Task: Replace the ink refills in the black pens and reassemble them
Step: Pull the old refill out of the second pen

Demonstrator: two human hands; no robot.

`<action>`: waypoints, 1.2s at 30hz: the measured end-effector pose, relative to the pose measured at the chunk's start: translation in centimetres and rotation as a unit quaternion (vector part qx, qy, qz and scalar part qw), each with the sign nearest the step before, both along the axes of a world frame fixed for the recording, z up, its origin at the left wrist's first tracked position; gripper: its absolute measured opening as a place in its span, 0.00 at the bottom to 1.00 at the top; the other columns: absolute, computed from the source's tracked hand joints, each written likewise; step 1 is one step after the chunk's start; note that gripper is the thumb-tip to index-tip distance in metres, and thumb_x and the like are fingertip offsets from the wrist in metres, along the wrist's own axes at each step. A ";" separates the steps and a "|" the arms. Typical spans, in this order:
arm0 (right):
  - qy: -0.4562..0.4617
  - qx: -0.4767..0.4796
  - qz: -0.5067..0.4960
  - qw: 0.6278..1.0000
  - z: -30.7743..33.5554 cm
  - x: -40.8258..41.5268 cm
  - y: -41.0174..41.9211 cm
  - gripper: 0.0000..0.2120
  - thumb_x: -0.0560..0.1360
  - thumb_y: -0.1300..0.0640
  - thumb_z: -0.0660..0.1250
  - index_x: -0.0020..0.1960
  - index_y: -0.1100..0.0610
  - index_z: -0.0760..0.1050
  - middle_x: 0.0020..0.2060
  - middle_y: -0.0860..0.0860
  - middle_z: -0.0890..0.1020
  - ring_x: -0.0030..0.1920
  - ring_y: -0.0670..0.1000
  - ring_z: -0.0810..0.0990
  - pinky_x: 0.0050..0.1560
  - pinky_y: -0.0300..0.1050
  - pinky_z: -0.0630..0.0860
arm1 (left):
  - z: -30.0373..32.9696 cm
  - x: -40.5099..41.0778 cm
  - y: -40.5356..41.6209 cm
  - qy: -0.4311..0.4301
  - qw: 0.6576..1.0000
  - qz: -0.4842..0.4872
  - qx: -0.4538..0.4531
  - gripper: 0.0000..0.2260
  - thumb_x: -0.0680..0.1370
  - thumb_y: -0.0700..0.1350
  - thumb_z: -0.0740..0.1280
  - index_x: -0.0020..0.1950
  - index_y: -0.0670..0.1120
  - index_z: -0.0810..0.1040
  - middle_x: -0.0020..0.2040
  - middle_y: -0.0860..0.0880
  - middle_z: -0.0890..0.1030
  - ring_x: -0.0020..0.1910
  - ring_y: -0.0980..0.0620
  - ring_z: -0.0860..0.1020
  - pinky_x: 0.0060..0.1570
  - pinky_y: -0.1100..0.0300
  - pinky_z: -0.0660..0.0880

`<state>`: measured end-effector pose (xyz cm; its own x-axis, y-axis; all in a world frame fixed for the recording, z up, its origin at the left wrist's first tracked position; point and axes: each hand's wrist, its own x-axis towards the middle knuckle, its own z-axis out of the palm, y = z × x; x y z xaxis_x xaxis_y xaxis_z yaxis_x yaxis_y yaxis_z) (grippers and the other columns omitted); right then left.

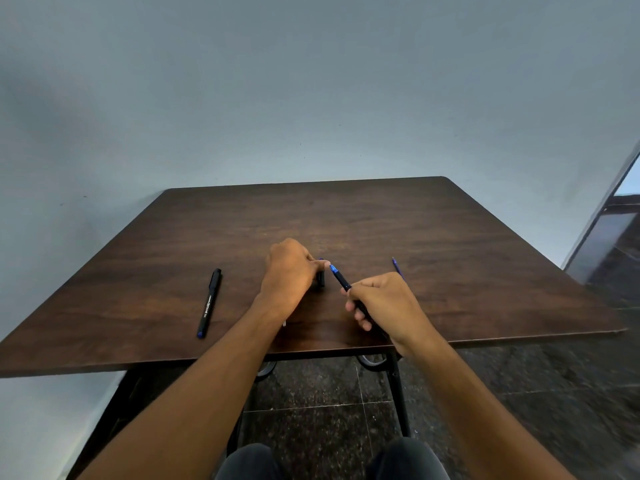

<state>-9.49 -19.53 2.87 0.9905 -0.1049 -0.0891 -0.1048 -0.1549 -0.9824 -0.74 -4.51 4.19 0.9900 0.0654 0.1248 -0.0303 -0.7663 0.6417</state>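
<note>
Right hand is gripping a black pen, blue tip pointing at the left hand, which is closing on a black cap. Left of both hands, a capped pen is lying on the table; a refill is peeking behind the right hand. Reassembly seems partway.

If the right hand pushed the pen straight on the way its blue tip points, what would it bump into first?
Probably the left hand. The pen held in the right hand aims up and left, and its blue tip sits almost at the left fingers and the black cap they hold. Depth is hard to judge here.
</note>
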 end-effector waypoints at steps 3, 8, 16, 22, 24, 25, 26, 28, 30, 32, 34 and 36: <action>0.018 0.081 -0.003 0.997 -0.4 0.2 -0.3 0.09 0.75 0.66 0.64 0.44 0.67 0.83 0.31 0.57 0.80 0.29 0.52 0.73 0.27 0.45 0.70 | 0.0 0.8 -0.4 0.006 1.000 0.002 0.010 0.14 0.71 0.54 0.78 0.37 0.43 0.86 0.32 0.47 0.83 0.32 0.50 0.81 0.32 0.57 0.76; 0.027 0.179 0.014 0.983 -0.8 0.1 -0.5 0.09 0.77 0.67 0.64 0.49 0.70 0.82 0.33 0.59 0.80 0.31 0.53 0.76 0.31 0.48 0.76 | -0.5 2.1 -0.7 0.029 0.998 0.009 0.049 0.18 0.67 0.57 0.80 0.35 0.42 0.84 0.32 0.46 0.82 0.33 0.49 0.81 0.33 0.57 0.77; -0.012 0.220 0.047 0.974 -1.3 0.0 -0.4 0.08 0.79 0.65 0.67 0.52 0.68 0.82 0.36 0.62 0.82 0.32 0.54 0.77 0.30 0.47 0.76 | 0.0 0.4 0.4 -0.075 0.997 -0.017 0.031 0.26 0.73 0.63 0.71 0.30 0.42 0.75 0.24 0.48 0.73 0.23 0.51 0.68 0.28 0.56 0.69; -0.059 0.230 0.026 0.971 -1.7 1.0 0.7 0.08 0.80 0.64 0.66 0.52 0.66 0.84 0.35 0.59 0.81 0.30 0.50 0.72 0.27 0.43 0.66 | 0.1 -3.4 0.7 -0.075 0.957 -0.078 -0.268 0.14 0.80 0.55 0.67 0.46 0.49 0.88 0.43 0.55 0.88 0.46 0.63 0.84 0.50 0.66 0.76; -0.060 0.231 0.030 0.971 -1.7 1.3 1.2 0.09 0.80 0.64 0.66 0.52 0.66 0.84 0.34 0.59 0.81 0.30 0.50 0.72 0.26 0.44 0.66 | 0.1 -4.3 0.7 -0.035 0.941 -0.102 -0.320 0.11 0.80 0.52 0.68 0.50 0.48 0.87 0.46 0.56 0.88 0.49 0.64 0.83 0.49 0.69 0.75; -0.060 0.228 0.033 0.971 -1.7 1.4 1.3 0.09 0.80 0.64 0.66 0.52 0.66 0.84 0.34 0.59 0.81 0.30 0.50 0.72 0.27 0.44 0.66 | 0.1 -4.6 0.7 -0.022 0.933 -0.113 -0.340 0.10 0.81 0.50 0.68 0.52 0.47 0.87 0.47 0.55 0.88 0.49 0.64 0.83 0.46 0.71 0.75; -0.061 0.223 0.036 0.972 -1.7 1.5 1.5 0.09 0.80 0.64 0.66 0.51 0.66 0.84 0.34 0.59 0.81 0.30 0.50 0.72 0.27 0.44 0.66 | 0.0 -4.7 0.8 -0.015 0.925 -0.122 -0.360 0.10 0.81 0.48 0.67 0.54 0.45 0.86 0.48 0.52 0.88 0.47 0.64 0.83 0.43 0.74 0.74; -0.060 0.218 0.040 0.973 -1.8 1.6 1.6 0.09 0.80 0.64 0.66 0.50 0.66 0.84 0.34 0.59 0.81 0.30 0.50 0.72 0.27 0.44 0.66 | -0.1 -4.8 1.1 -0.004 0.909 -0.134 -0.395 0.10 0.82 0.43 0.66 0.57 0.41 0.85 0.51 0.47 0.88 0.44 0.63 0.83 0.39 0.76 0.72; -0.055 0.220 0.043 0.973 -1.8 1.7 1.6 0.09 0.80 0.64 0.65 0.49 0.66 0.84 0.34 0.59 0.81 0.29 0.50 0.72 0.27 0.44 0.66 | -0.3 -4.8 1.4 0.020 0.898 -0.151 -0.413 0.10 0.82 0.42 0.66 0.59 0.42 0.84 0.53 0.46 0.87 0.44 0.59 0.82 0.40 0.70 0.71; -0.045 0.225 0.049 0.972 -1.8 1.8 1.6 0.10 0.80 0.64 0.65 0.48 0.67 0.84 0.34 0.60 0.80 0.29 0.51 0.71 0.27 0.44 0.65 | -0.8 -4.6 1.7 0.044 0.892 -0.163 -0.420 0.09 0.81 0.43 0.67 0.59 0.45 0.85 0.54 0.47 0.87 0.46 0.53 0.80 0.44 0.60 0.68; -0.035 0.227 0.059 0.971 -1.9 2.0 1.6 0.11 0.80 0.63 0.65 0.49 0.69 0.83 0.34 0.61 0.79 0.29 0.51 0.71 0.26 0.45 0.65 | -1.0 -4.4 1.7 0.052 0.878 -0.153 -0.451 0.09 0.78 0.45 0.70 0.56 0.46 0.86 0.54 0.45 0.87 0.45 0.48 0.79 0.47 0.54 0.66; -0.037 0.228 0.074 0.970 -2.0 2.1 1.6 0.12 0.81 0.61 0.66 0.48 0.71 0.82 0.33 0.60 0.78 0.28 0.51 0.70 0.26 0.44 0.64 | -0.9 -4.1 1.7 0.052 0.861 -0.127 -0.490 0.09 0.74 0.46 0.73 0.52 0.45 0.87 0.52 0.43 0.87 0.46 0.48 0.81 0.50 0.54 0.67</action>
